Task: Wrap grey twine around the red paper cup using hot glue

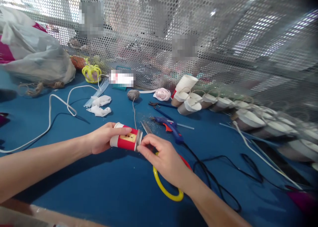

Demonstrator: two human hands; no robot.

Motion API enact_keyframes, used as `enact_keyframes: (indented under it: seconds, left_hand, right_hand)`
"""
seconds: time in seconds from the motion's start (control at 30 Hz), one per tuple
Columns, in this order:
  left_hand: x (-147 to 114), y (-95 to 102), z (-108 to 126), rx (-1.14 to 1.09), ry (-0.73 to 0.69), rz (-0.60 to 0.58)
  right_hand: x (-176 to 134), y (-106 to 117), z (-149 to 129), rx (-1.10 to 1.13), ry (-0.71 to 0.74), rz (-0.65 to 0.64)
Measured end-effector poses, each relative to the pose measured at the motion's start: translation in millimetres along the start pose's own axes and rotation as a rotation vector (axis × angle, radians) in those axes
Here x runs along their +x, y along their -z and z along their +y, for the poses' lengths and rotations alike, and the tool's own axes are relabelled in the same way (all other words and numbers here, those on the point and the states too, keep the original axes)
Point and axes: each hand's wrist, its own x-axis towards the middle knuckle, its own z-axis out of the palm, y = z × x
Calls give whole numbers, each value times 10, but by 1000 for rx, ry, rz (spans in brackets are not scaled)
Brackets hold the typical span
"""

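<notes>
My left hand (104, 137) is wrapped round a red and white paper cup (124, 142), which lies on its side in the air above the blue table. Grey cord (139, 140) is wound in a band about the cup's right end. There the fingers of my right hand (162, 154) are pinched together at the cord; their tips are partly hidden. A strand runs from behind the cup back to a grey ball of cord (133, 94). Scissors (159, 184) with yellow and red handles lie beneath my right hand, blades pointing away.
Beyond my right hand lies a blue glue gun (171, 126) with a black cable, near pliers (164, 105). Cord-wrapped cups (190, 106) line the right side. At the back are a pink ribbon roll (162, 94), a yellow woven piece (91, 73) and a plastic bag (37, 51).
</notes>
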Motion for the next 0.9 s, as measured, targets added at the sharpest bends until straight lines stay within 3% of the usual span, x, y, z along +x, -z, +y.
enact_keyframes:
  seconds: [0.1,0.17,0.4,0.57,0.67,0.73,0.83,0.9]
  left_hand:
    - [-3,-11,-34,42,-55,50]
    - [-14,-13,-53,76,-67,50]
    - [-19,-16,-95,146,-116,72]
    - [-24,-49,-133,175,-130,18]
    - [-32,-54,-142,173,-116,31]
    - [-41,-51,-133,200,-117,73]
    - [-61,-45,-103,244,-119,114]
    - [-69,-39,-82,267,-105,128]
  right_hand:
    - [16,26,39,-38,20,157]
    - [28,24,64,-60,70,189]
    - [29,-64,52,-111,173,76]
    - [20,-113,11,7,180,-55]
    - [37,-67,-2,98,138,-71]
    - [70,56,18,102,80,22]
    - [146,356,151,-141,-147,265]
    - [196,555,314,-330,-335,293]
